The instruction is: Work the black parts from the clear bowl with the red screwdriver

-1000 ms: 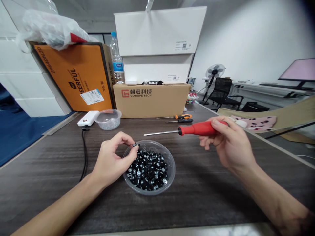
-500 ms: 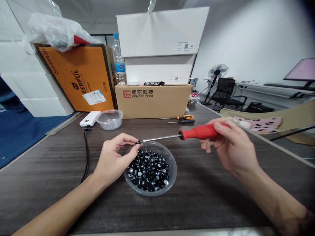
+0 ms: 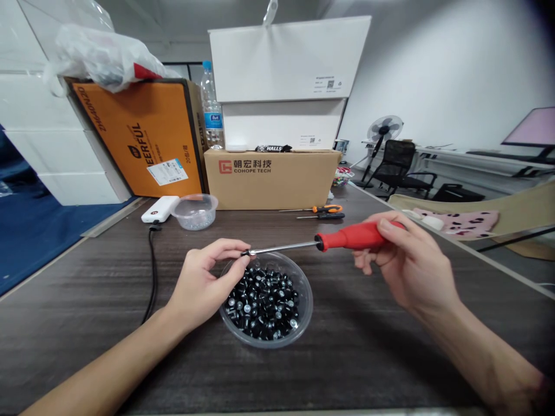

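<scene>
Between the thumb and fingertips of my left hand [image 3: 210, 277] is a small black part [image 3: 245, 253], mostly covered by the fingers. My right hand [image 3: 407, 260] is closed around the red handle of a screwdriver [image 3: 347, 236], held nearly level and pointing left. Its metal tip meets the black part above the back rim of a round clear plastic bowl [image 3: 307, 315]. Inside the bowl lie many small black pieces [image 3: 262, 306] with silvery round centres, some face up.
Behind stand a smaller clear tub [image 3: 195, 212], a white power bank [image 3: 159, 209] with a black cable [image 3: 152, 271], and two more screwdrivers, one orange-handled [image 3: 327, 208], one black-handled [image 3: 329, 216]. A cardboard box [image 3: 273, 188] and an orange box [image 3: 139, 138] border the table's back.
The screwdriver tip has moved slightly left and now touches the black part; before, a small gap separated them. The view has shifted slightly.
</scene>
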A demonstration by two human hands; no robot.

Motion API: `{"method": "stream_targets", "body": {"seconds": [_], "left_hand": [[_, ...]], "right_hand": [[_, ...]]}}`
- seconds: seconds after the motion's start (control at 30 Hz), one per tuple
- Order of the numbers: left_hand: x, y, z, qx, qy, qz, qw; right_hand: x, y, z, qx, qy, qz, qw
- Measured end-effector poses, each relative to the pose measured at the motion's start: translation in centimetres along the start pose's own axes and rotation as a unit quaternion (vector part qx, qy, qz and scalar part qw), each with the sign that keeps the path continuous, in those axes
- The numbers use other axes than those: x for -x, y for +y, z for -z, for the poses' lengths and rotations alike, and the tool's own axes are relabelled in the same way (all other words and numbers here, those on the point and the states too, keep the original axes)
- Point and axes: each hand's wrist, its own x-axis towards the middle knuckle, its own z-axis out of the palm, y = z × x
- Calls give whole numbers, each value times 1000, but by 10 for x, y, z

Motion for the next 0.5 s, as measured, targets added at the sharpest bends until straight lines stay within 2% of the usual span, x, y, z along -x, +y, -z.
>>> {"method": "stream_targets", "body": {"seconds": [0.2, 0.5], "left_hand": [[2, 1, 0, 3, -11, 8, 1000], [2, 2, 1, 5, -24, -22, 999]], "right_hand": [[-3, 2, 0, -2, -1, 8, 1000], [-2, 1, 0, 8, 0, 0, 1000]]}}
